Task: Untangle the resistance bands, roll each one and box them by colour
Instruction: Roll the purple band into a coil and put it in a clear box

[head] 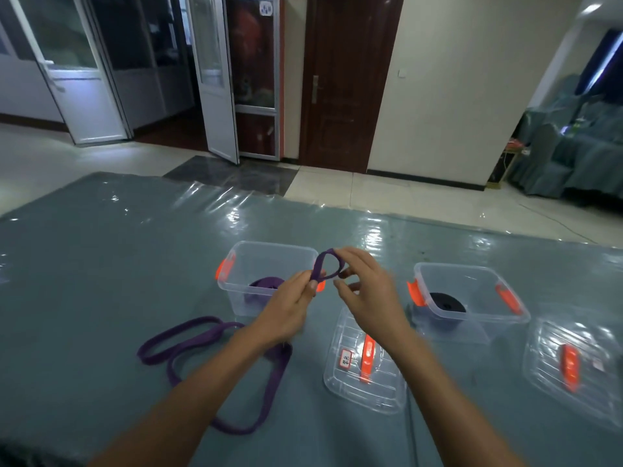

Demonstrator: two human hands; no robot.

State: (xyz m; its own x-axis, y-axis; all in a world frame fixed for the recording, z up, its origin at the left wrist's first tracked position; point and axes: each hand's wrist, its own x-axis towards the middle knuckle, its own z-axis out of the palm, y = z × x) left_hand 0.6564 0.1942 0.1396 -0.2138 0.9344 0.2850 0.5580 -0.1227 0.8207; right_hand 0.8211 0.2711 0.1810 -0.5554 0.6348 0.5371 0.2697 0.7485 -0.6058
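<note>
Left hand (290, 308), right hand (371, 294) pinch purple band (274, 382); left box (236, 288): purple roll (266, 283), right box (485, 288): black roll (446, 303).

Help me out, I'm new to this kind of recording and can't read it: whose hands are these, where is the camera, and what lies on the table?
There is no machine here: a person works with bare hands, and the single picture comes from a wide-angle camera worn on the head, looking forward and down. So both forearms reach in from the bottom. The left hand pinches a purple band and the right hand holds the small loop at its end; the rest seems to trail over the table. Behind the hands stand two clear boxes with orange clips: the left box holds a purple roll, the right box a black roll. Their lids lie nearer the person, off the boxes.
</note>
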